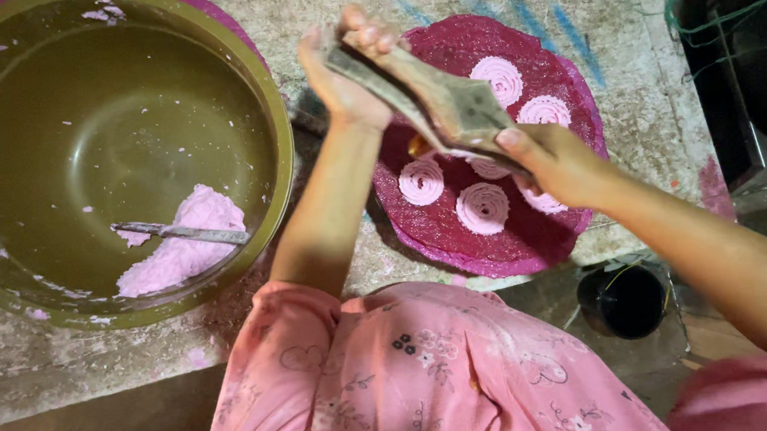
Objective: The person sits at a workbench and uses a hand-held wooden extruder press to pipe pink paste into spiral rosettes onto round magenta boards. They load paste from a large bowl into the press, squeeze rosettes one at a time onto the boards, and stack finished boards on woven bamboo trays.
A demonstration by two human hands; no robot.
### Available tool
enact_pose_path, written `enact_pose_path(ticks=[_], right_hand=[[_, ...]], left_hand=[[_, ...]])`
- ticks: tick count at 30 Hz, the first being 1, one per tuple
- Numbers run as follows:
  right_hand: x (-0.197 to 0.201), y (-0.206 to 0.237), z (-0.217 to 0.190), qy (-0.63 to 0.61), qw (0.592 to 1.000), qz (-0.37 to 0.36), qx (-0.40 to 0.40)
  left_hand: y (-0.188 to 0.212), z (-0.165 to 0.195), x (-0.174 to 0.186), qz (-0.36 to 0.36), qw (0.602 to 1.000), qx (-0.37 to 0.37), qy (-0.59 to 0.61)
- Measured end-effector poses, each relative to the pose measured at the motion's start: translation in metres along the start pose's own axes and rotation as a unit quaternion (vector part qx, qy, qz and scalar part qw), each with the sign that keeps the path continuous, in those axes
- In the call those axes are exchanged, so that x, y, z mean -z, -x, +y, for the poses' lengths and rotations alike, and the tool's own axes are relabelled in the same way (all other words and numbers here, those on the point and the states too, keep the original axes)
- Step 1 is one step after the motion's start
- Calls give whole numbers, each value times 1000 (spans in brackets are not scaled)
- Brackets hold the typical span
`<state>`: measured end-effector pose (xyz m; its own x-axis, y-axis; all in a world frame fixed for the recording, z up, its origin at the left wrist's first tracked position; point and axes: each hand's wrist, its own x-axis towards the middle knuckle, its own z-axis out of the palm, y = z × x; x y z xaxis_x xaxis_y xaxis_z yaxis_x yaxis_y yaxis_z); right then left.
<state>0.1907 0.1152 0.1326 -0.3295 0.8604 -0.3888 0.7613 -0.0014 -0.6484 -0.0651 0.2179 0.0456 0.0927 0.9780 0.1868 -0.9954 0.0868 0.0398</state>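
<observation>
Both hands hold a flat grey-brown cloth bag [434,102] above the round magenta mat [444,229] that lies near the right edge of the bench [627,69]. The left hand [345,68] has its fingers closed around the bag's upper end; the right hand [557,161] pinches the lower end with thumb and fingers shut on it. The bag slants across the mat and hides part of it, along with some of the pale pink spirals [483,208] set out on the mat; six or so spirals show around the bag. On the left side of the bench sits a big olive bowl [282,141], its rim just beside the left forearm. Inside it lies a lump of pink dough [195,249] with a metal spoon [184,231] resting on it. Below the bench's near edge, a dark round pot [623,301] stands on the floor
</observation>
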Motion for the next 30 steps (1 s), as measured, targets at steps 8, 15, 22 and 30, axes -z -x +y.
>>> enact_pose_path(ticks=[8,15,22,30], right_hand=[[-23,26,-3,-82,993,-70,-42],[19,49,25,-40,988,-23,-144],[9,39,50,-28,995,87,-50],[1,46,77,-88,994,65,-7]], left_hand=[[43,17,-10,75,997,-8,-16],[24,-54,5,61,997,10,51],[-12,-54,-2,-57,997,59,14],[43,-45,60,17,719,332,-610]])
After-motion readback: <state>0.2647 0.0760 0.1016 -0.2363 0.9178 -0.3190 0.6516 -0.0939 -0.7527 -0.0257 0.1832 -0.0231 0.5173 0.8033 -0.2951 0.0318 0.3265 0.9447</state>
